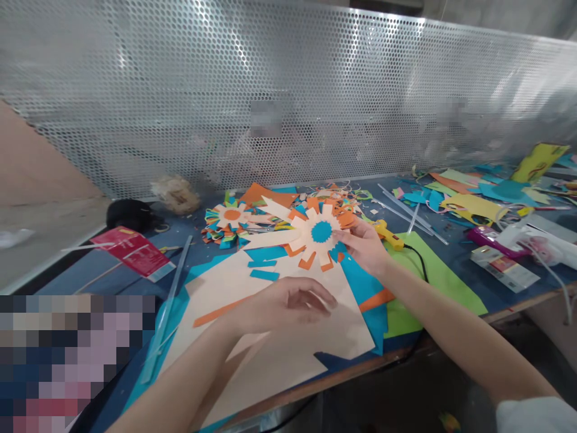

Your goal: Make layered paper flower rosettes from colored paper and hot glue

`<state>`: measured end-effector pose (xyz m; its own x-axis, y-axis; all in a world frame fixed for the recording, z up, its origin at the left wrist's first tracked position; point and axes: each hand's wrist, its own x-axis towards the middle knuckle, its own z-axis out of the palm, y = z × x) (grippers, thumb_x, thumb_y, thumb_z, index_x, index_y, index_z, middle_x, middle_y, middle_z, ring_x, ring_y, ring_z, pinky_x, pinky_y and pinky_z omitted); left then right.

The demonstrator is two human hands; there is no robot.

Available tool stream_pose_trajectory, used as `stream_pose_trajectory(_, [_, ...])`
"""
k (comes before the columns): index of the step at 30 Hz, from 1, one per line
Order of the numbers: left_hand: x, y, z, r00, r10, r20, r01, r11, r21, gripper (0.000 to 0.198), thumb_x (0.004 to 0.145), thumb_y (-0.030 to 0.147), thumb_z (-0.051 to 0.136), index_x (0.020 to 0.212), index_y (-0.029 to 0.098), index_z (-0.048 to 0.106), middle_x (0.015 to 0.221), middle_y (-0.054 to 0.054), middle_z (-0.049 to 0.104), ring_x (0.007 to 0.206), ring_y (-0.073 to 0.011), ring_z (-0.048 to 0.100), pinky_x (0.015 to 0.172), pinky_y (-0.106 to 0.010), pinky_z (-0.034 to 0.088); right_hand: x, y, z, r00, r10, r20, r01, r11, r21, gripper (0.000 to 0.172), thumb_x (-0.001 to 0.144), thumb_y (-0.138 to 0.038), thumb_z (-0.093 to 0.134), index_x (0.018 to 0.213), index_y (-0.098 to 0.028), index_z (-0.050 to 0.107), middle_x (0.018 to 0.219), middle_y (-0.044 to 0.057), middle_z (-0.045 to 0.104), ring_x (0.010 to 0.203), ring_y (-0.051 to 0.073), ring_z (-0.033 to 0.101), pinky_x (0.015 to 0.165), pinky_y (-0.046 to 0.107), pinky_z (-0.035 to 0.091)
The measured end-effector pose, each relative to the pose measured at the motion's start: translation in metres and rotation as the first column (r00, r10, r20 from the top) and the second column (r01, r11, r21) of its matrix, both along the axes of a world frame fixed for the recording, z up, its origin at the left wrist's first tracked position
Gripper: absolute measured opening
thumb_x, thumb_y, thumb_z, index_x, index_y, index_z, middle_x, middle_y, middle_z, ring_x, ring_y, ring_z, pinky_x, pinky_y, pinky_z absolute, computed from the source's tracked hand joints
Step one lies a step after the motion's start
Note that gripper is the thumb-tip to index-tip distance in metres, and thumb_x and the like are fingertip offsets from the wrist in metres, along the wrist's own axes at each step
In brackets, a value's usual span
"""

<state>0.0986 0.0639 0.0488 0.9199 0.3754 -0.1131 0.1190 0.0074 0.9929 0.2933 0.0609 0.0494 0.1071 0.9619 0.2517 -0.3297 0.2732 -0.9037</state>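
Note:
My right hand [366, 245] pinches the right edge of a paper flower [321, 231] with cream and orange petals and a blue notched centre. The flower is held above the cream paper sheets. My left hand [291, 304] hovers over the cream sheet [311, 337], fingers loosely bent and apart, with nothing seen in it. Beneath and beside it lie an orange strip [216, 314] and small blue strips [264, 275]. Another paper flower [232, 214] with an orange centre rests on scraps behind.
A yellow glue gun [388, 234] with a black cord lies by a green sheet [419, 282]. Clear glue sticks [169, 307] and a red packet [135, 252] are at left. Purple-handled tool [496, 242] and paper scraps [478, 204] lie right. A perforated metal panel [288, 120] stands behind.

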Motion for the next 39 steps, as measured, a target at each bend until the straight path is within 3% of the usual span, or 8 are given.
stream_pose_trajectory(3, [0.005, 0.006, -0.008, 0.969, 0.245, 0.038, -0.243, 0.969, -0.049, 0.026, 0.064, 0.025, 0.072, 0.086, 0.014, 0.063, 0.089, -0.008, 0.066, 0.076, -0.0176, 0.064, 0.065, -0.027, 0.051, -0.001, 0.000, -0.001, 1.000, -0.004, 0.009, 0.004, 1.000, -0.014, 0.027, 0.053, -0.029, 0.077, 0.072, -0.022, 0.061, 0.061, -0.007, 0.060, 0.052, 0.006, 0.051, 0.053, 0.020, 0.043])
stream_pose_trajectory(7, [0.011, 0.010, -0.011, 0.797, 0.585, 0.149, -0.571, 0.811, -0.129, 0.031, 0.055, 0.024, 0.077, 0.082, 0.016, 0.063, 0.078, -0.001, 0.067, 0.076, -0.0172, 0.065, 0.068, -0.027, 0.053, -0.004, -0.001, -0.001, 0.999, 0.042, 0.015, -0.042, 0.999, -0.005, 0.029, 0.052, -0.026, 0.078, 0.074, -0.022, 0.059, 0.067, -0.006, 0.062, 0.061, 0.009, 0.056, 0.061, 0.023, 0.046])
stream_pose_trajectory(19, [0.015, 0.005, -0.010, 0.738, 0.642, 0.209, -0.648, 0.760, -0.048, 0.030, 0.061, 0.027, 0.074, 0.084, 0.014, 0.060, 0.068, -0.001, 0.068, 0.065, -0.0154, 0.065, 0.061, -0.026, 0.053, -0.001, 0.003, -0.005, 0.996, -0.020, 0.085, 0.019, 1.000, 0.014, 0.027, 0.057, -0.033, 0.074, 0.075, -0.022, 0.058, 0.062, -0.006, 0.056, 0.057, 0.009, 0.051, 0.058, 0.024, 0.043])
stream_pose_trajectory(29, [0.009, 0.001, -0.007, 0.926, 0.374, 0.053, -0.377, 0.914, 0.147, 0.018, 0.067, 0.031, 0.069, 0.074, 0.014, 0.068, 0.066, -0.003, 0.064, 0.063, -0.0116, 0.058, 0.061, -0.022, 0.047, 0.006, 0.001, 0.011, 0.974, -0.208, -0.095, 0.217, 0.971, 0.102, 0.018, 0.058, -0.028, 0.072, 0.069, -0.025, 0.059, 0.070, -0.004, 0.062, 0.070, 0.013, 0.059, 0.068, 0.028, 0.048])
stream_pose_trajectory(33, [0.005, -0.007, 0.010, 0.996, 0.083, 0.013, -0.084, 0.965, 0.247, 0.014, 0.072, 0.030, 0.065, 0.073, 0.017, 0.069, 0.074, -0.006, 0.066, 0.070, -0.0146, 0.061, 0.066, -0.023, 0.048, 0.016, 0.006, 0.012, 0.960, -0.245, -0.137, 0.260, 0.960, 0.107, 0.014, 0.060, -0.026, 0.070, 0.068, -0.025, 0.059, 0.076, -0.003, 0.064, 0.076, 0.014, 0.060, 0.073, 0.029, 0.049])
stream_pose_trajectory(35, [-0.001, -0.013, 0.022, 0.977, -0.212, -0.038, 0.214, 0.940, 0.265, 0.015, 0.076, 0.030, 0.060, 0.074, 0.019, 0.071, 0.074, -0.007, 0.067, 0.072, -0.0163, 0.062, 0.069, -0.024, 0.048, 0.019, 0.009, 0.009, 0.960, -0.243, -0.139, 0.258, 0.961, 0.101, 0.013, 0.061, -0.025, 0.070, 0.071, -0.024, 0.061, 0.080, -0.002, 0.065, 0.079, 0.014, 0.061, 0.076, 0.029, 0.049])
stream_pose_trajectory(37, [-0.018, -0.018, 0.031, 0.862, -0.494, -0.109, 0.505, 0.828, 0.244, 0.018, 0.077, 0.033, 0.058, 0.073, 0.023, 0.072, 0.074, -0.007, 0.069, 0.072, -0.0170, 0.064, 0.068, -0.021, 0.049, 0.022, 0.011, 0.006, 0.961, -0.231, -0.151, 0.246, 0.965, 0.094, 0.013, 0.062, -0.024, 0.069, 0.074, -0.023, 0.062, 0.084, -0.001, 0.066, 0.080, 0.013, 0.061, 0.077, 0.028, 0.049])
stream_pose_trajectory(39, [-0.046, -0.019, 0.031, 0.856, -0.508, -0.092, 0.511, 0.808, 0.295, 0.017, 0.068, 0.043, 0.065, 0.064, 0.027, 0.071, 0.066, -0.004, 0.067, 0.065, -0.0155, 0.064, 0.058, -0.018, 0.048, 0.025, 0.013, 0.004, 0.963, -0.218, -0.159, 0.233, 0.969, 0.084, 0.015, 0.063, -0.024, 0.069, 0.076, -0.022, 0.063, 0.086, -0.001, 0.067, 0.078, 0.013, 0.061, 0.076, 0.028, 0.049])
